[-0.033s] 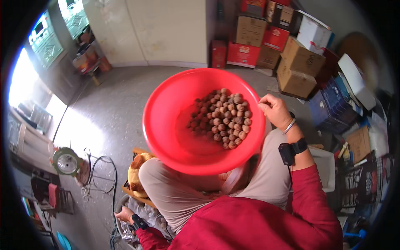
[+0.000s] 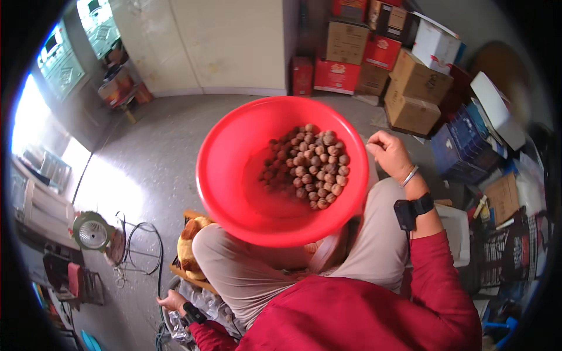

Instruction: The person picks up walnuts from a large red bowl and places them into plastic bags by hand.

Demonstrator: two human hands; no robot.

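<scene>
A wide red basin [image 2: 225,169] over my lap holds a pile of walnuts [image 2: 313,167], gathered mostly in its right half. My right hand [image 2: 391,153] is beside the basin's right rim with fingers curled and pinched; anything between them is too small to make out. My left hand [image 2: 173,301] is low at the left, fingers curled at a grey container [image 2: 173,319] lined with crumpled plastic; what it grips is unclear. A wooden stool with a tan plush cushion [image 2: 188,251] stands by my left leg.
Stacked cardboard boxes [image 2: 415,90] and blue cartons [image 2: 459,146] line the right wall. A small fan [image 2: 92,231] with trailing cables [image 2: 153,228] sits at the left, near a folded chair [image 2: 73,272]. A white tub [image 2: 453,234] is beside my right leg.
The view has shifted slightly, with the basin a little further left. My right fingertips appear marginally farther from the rim; otherwise little differs.
</scene>
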